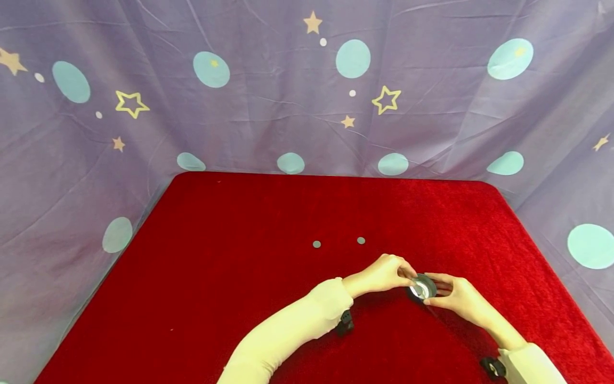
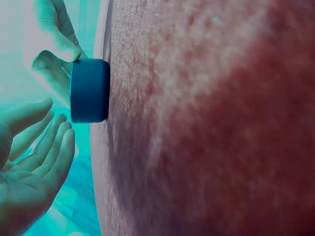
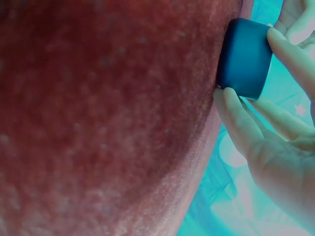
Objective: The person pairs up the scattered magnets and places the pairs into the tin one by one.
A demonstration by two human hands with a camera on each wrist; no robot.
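Observation:
A small round container (image 1: 429,288) with dark sides and a pale top stands on the red cloth, right of centre in the head view. My right hand (image 1: 459,302) grips it from the right, thumb (image 3: 288,54) on one side and fingers (image 3: 239,115) on the other. Over its left rim, the fingertips of my left hand (image 1: 385,274) hover close to the pale top, fingers fairly straight in the left wrist view. A grey disc (image 1: 419,290) shows on that top, beside the left fingertips. From the side, the container's wall (image 2: 90,91) looks smooth and plain.
Two flat grey discs lie on the red cloth (image 1: 216,266), the left disc (image 1: 316,244) and the right disc (image 1: 361,240), beyond my left hand. A purple curtain (image 1: 288,96) with stars and blue ovals hangs behind and beside the table.

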